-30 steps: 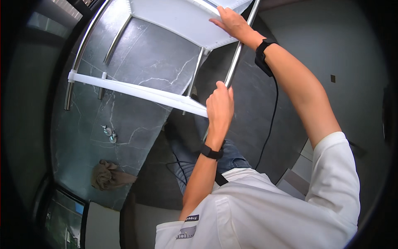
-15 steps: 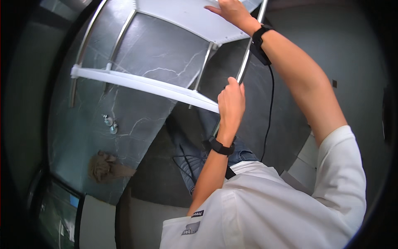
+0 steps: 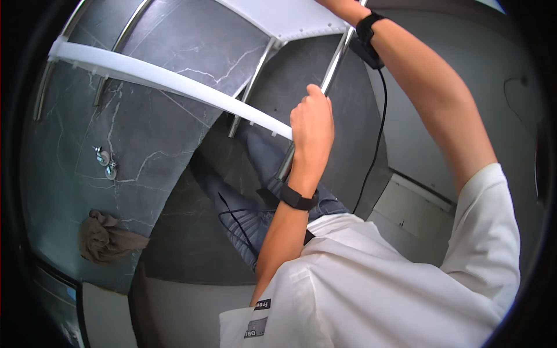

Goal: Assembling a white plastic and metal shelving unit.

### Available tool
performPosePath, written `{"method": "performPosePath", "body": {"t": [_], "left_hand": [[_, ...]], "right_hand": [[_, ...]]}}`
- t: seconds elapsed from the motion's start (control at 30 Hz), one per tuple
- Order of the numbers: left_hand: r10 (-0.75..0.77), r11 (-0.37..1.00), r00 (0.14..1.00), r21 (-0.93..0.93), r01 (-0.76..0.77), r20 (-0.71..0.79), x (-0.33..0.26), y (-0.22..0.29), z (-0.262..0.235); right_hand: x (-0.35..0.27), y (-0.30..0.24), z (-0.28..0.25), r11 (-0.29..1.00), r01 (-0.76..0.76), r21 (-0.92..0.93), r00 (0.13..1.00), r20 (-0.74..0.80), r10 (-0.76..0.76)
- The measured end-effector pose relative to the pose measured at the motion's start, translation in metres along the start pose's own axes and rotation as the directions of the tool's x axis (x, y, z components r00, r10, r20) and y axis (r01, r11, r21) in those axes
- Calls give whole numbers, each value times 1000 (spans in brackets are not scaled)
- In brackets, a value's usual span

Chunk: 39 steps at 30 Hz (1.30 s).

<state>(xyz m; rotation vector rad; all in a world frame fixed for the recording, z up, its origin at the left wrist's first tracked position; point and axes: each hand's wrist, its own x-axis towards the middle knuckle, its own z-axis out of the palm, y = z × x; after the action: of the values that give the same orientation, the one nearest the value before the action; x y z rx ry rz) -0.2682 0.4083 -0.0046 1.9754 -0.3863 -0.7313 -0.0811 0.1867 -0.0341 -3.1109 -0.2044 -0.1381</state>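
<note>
A white shelf rack with shiny metal poles lies across the upper part of the view, its near white shelf (image 3: 168,78) running from upper left toward my hands. My left hand (image 3: 313,122) is closed round a metal pole (image 3: 337,61) beside that shelf's right corner. Farther up, my right hand (image 3: 342,8) is at the far white shelf (image 3: 290,17), next to the same pole. Its fingers are cut off by the upper edge, so their grip is hidden. The other poles stick out past the near shelf with bare ends.
Two small caster wheels (image 3: 107,163) lie on the grey marbled table (image 3: 156,136) left of my legs. A crumpled brown cloth (image 3: 107,236) rests near the table's edge. A black cable (image 3: 380,127) hangs from my right wrist. White boxes (image 3: 406,209) stand at the right.
Rack, wheels and cloth all appear farther left in the view, and the rack higher. My right hand has mostly passed out at the top. My left hand keeps its grip on the pole.
</note>
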Motion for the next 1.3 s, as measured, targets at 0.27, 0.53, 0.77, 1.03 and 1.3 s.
{"method": "performPosePath", "body": {"t": [0.27, 0.53, 0.77, 1.03, 1.3], "left_hand": [[74, 995, 996, 74, -70, -51, 3, 1, 12], [-37, 994, 998, 107, 32, 42, 6, 17, 2], [-121, 975, 990, 196, 104, 78, -4, 12, 3], [-134, 987, 981, 110, 119, 144, -13, 15, 9], [-141, 990, 974, 50, 135, 175, -11, 17, 11]], "right_hand": [[-18, -6, 6, 1000, 11, 11, 961, -276, -8], [-87, 54, -28, 315, -847, 428, 260, -184, 948], [-65, 71, -15, -7, -865, 502, 99, 183, 978], [-84, 124, -17, 224, -875, 430, 322, 169, 932], [-79, 121, -30, 229, -877, 423, 342, 214, 915]]}}
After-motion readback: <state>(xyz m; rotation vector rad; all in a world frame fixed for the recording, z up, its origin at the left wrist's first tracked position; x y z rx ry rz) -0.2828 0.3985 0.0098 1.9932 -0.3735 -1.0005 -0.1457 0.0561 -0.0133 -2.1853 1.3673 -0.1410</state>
